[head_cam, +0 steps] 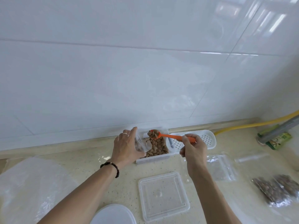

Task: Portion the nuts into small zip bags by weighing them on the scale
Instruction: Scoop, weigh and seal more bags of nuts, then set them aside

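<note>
A clear plastic container [152,159] of brown nuts [157,148] stands by the wall. My left hand [126,147] holds a small clear zip bag [142,143] open over the container's left side; some nuts show inside the bag. My right hand [192,147] grips the handle of an orange spoon [171,136]. The spoon's bowl is heaped with nuts and hovers above the container, just right of the bag's mouth. No scale is visible.
A clear square lid [163,195] lies in front. Empty zip bags [221,165] and filled nut bags [278,189] lie at right. A white perforated tray [208,139] sits beside the container. A round white lid [113,215], a large plastic bag [29,185], a yellow hose [252,125] and a green packet [278,139] are around.
</note>
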{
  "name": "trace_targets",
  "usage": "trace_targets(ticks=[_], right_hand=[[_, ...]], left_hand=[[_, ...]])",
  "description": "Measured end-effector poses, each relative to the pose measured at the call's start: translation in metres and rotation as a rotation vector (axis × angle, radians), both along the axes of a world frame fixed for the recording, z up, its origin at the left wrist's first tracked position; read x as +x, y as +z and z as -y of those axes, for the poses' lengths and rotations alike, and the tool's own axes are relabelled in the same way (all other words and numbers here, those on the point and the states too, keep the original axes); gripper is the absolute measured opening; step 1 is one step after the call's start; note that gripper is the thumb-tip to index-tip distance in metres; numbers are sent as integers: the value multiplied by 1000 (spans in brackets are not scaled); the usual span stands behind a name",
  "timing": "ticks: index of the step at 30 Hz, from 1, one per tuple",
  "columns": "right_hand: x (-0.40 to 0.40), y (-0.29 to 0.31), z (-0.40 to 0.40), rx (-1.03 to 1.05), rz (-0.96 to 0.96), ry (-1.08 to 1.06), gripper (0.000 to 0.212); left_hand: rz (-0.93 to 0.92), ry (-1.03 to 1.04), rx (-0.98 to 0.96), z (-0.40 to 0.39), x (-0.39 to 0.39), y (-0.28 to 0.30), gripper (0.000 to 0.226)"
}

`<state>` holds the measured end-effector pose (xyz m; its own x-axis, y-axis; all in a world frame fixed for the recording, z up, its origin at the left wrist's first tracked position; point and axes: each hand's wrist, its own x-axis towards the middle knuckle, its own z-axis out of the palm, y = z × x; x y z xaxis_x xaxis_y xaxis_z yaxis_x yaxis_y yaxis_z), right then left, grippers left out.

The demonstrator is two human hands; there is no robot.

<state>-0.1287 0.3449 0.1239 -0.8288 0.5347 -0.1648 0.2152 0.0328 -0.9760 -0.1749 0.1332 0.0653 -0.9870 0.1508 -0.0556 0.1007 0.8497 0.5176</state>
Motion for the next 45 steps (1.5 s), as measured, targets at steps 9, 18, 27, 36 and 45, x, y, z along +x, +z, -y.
trace_targets(ticks=[9,18,27,36,45], right_hand=[[5,21,24,247,-164,342,11],[-6,-12,-9,357,-17,70,10],[-14,-60,14,340,220,266,5],[-11,-68,8,-18,230,-40,3],[-11,-25,-6,-57,84,-75,3]], left_hand=[[46,3,251,0,2,1,110],[-34,64,180,10,4,-3,107],[-87,51,72,31,17,-9,107],[-81,41,27,29,15,-12,105],[-12,11,-55,11,0,-5,107]])
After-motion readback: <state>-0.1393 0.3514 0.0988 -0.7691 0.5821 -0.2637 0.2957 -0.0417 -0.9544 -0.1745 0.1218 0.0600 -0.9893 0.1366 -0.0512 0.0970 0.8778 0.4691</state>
